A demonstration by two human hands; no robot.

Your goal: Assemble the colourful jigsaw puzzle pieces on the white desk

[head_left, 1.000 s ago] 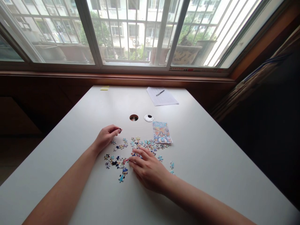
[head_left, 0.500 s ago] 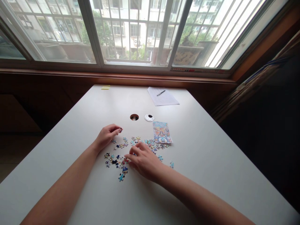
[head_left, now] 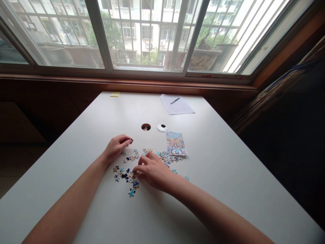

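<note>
My left hand (head_left: 117,146) is closed in a pinch on a small dark puzzle piece (head_left: 131,141), held left of the scattered pieces. My right hand (head_left: 154,170) is bent over the middle of the loose puzzle pieces (head_left: 124,176), its fingertips down at some red ones (head_left: 134,175). Its thumb and fingers are drawn close together, and whatever is between them is hidden. Beyond the right hand lie more mixed pieces (head_left: 170,158), partly covered by it. A picture sheet (head_left: 175,144) with cartoon dogs and blue lettering touches that far group.
The white table (head_left: 101,217) has a round hole (head_left: 146,127) and a silver ring-shaped cover (head_left: 162,127) beyond the pieces. Farther back are papers (head_left: 177,105) with a pen (head_left: 175,100) and yellow strips (head_left: 114,94). A barred window (head_left: 144,37) is behind.
My right hand has shifted slightly left, its fingertips coming down at the red pieces. My left hand keeps its pinch on the dark piece in the same place.
</note>
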